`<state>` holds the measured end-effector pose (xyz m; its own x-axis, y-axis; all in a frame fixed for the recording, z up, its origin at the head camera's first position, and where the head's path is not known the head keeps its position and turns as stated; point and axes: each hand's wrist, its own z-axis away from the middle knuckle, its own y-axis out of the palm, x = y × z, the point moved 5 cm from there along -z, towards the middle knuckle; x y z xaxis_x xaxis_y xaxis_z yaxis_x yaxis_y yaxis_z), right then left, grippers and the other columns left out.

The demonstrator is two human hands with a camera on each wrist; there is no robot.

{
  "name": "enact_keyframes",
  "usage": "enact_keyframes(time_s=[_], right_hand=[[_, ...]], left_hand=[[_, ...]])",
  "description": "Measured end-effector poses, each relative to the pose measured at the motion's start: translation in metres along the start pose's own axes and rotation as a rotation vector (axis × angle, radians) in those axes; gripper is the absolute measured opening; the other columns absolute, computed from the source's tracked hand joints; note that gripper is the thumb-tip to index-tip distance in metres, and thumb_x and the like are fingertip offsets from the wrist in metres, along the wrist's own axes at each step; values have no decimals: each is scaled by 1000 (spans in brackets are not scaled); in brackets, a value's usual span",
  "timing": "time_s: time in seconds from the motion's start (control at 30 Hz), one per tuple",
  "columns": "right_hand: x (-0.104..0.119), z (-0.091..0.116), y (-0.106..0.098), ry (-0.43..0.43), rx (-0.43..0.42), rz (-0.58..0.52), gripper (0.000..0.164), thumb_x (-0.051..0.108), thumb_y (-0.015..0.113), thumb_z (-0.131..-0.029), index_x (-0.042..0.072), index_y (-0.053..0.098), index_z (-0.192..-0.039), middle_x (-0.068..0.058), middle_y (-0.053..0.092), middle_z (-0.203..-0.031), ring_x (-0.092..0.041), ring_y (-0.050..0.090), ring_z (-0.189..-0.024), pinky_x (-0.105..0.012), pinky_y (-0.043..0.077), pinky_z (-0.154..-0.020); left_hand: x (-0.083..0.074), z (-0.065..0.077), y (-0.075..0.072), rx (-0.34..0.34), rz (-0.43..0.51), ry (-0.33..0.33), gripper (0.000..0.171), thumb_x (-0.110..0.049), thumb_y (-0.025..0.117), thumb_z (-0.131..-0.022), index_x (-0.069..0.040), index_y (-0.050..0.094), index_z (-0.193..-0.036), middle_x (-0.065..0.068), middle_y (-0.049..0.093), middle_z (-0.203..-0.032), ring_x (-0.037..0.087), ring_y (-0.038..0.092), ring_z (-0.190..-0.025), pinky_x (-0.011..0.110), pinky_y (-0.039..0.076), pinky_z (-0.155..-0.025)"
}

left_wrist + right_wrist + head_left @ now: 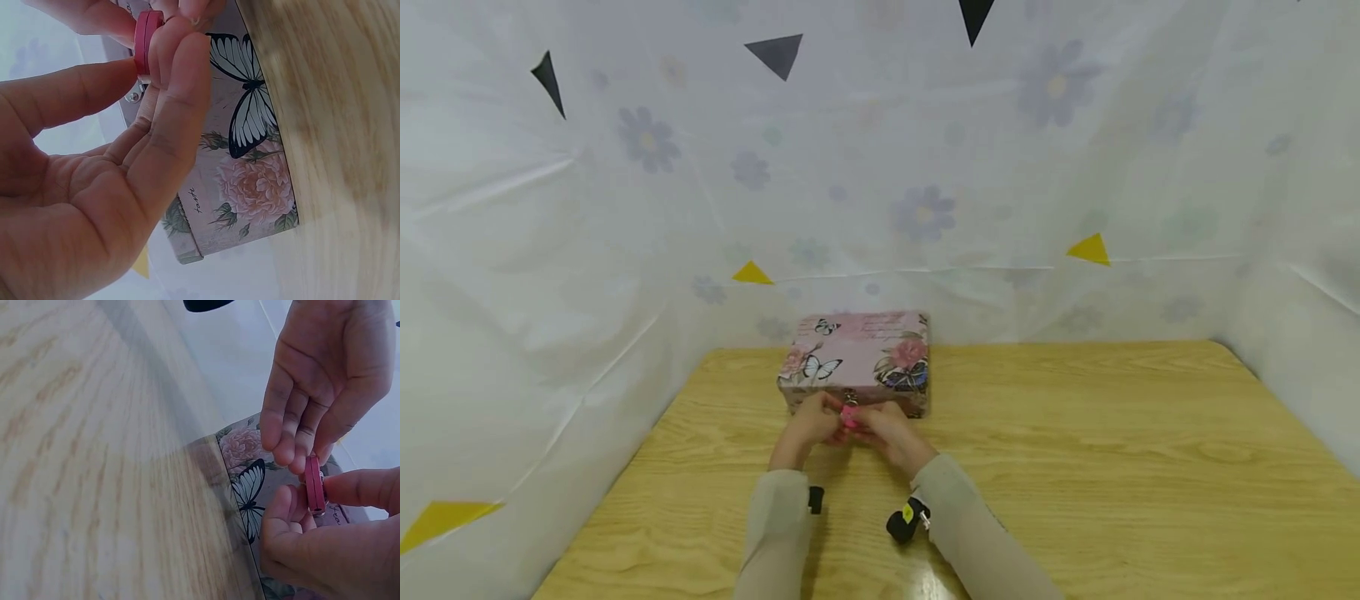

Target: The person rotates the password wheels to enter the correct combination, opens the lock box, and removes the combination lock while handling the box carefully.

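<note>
A flat pinkish-red padlock (850,416) is at the front of a pink box (857,343) printed with flowers and butterflies. My left hand (815,419) pinches the padlock between thumb and fingers, with the padlock's narrow side showing in the left wrist view. From the other side my right hand (891,427) pinches it too, its thumb against one face and curled fingers against the other. Fingertips of both hands meet around the padlock (314,487) and cover part of it. A metal clasp (850,397) shows just above the padlock on the box front.
The box sits near the back of a wooden table (1075,450), left of its middle. White sheeting (865,150) with flowers and triangles hangs behind and at both sides. Black wrist devices (904,522) are strapped at the sleeves.
</note>
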<state>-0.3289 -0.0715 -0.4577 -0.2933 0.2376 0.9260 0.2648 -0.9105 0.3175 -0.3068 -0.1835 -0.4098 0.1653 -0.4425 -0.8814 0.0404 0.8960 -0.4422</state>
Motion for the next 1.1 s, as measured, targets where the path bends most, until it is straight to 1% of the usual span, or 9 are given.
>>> enact_keyframes(time_s=[0.23,0.4,0.5,0.6,0.7,0.77,0.9,1.0,1.1], right_hand=[[0,-1,-3,9,-13,-40,21,-3,57,-90,-16,63,-104,-2,65,-74,-10,61,-69,-27,55,-74],[1,0,-6,32,-14,-28,22,1,54,-92,-14,62,-107,-2,66,-75,-11,62,-70,-32,56,-78],[1,-1,-7,48,-20,-5,23,2,55,-92,-13,63,-107,-2,66,-74,-11,62,-68,-31,56,-75],[1,-2,-8,55,-16,7,22,2,58,-90,-13,64,-105,-2,66,-72,-11,62,-66,-28,56,-71],[1,-1,-7,56,-11,5,19,1,60,-89,-12,65,-101,-2,65,-70,-11,61,-65,-27,55,-69],[1,-1,-6,40,-7,7,18,0,60,-89,-13,65,-100,-1,65,-70,-11,61,-65,-27,56,-69],[2,0,-6,24,-3,6,19,-2,58,-90,-14,64,-102,-1,64,-71,-10,61,-66,-28,56,-72],[2,1,-7,31,-16,3,21,-1,57,-91,-14,63,-106,-1,65,-73,-10,61,-68,-30,56,-75],[2,0,-9,36,-33,6,24,1,57,-91,-14,63,-108,-2,66,-76,-12,61,-71,-32,55,-79]], left_hand=[[-1,0,0,-1,-2,-2,20,13,50,-83,10,50,-103,22,65,-75,24,64,-61,43,58,-64],[-2,1,0,7,-21,-9,18,10,48,-87,9,50,-104,20,65,-78,26,66,-65,43,58,-66],[-2,1,0,9,-25,-12,17,10,47,-88,9,50,-105,20,65,-79,28,67,-67,44,58,-67],[-3,2,0,13,-28,-8,17,10,47,-88,10,50,-105,21,65,-79,30,67,-68,44,57,-68],[-2,2,0,13,-27,-19,18,8,48,-88,11,51,-106,21,65,-80,31,67,-69,44,57,-69],[-2,2,0,23,-30,-26,20,7,48,-88,12,51,-107,21,65,-80,30,67,-70,44,57,-69],[-2,2,2,40,-22,-47,21,3,47,-91,14,53,-109,19,65,-81,24,65,-67,42,57,-69],[-2,2,3,42,-11,-56,20,1,47,-94,13,57,-105,18,65,-82,21,64,-66,40,57,-69],[1,-1,4,46,-6,-69,19,-1,48,-95,12,60,-100,21,66,-85,20,64,-66,40,58,-70]])
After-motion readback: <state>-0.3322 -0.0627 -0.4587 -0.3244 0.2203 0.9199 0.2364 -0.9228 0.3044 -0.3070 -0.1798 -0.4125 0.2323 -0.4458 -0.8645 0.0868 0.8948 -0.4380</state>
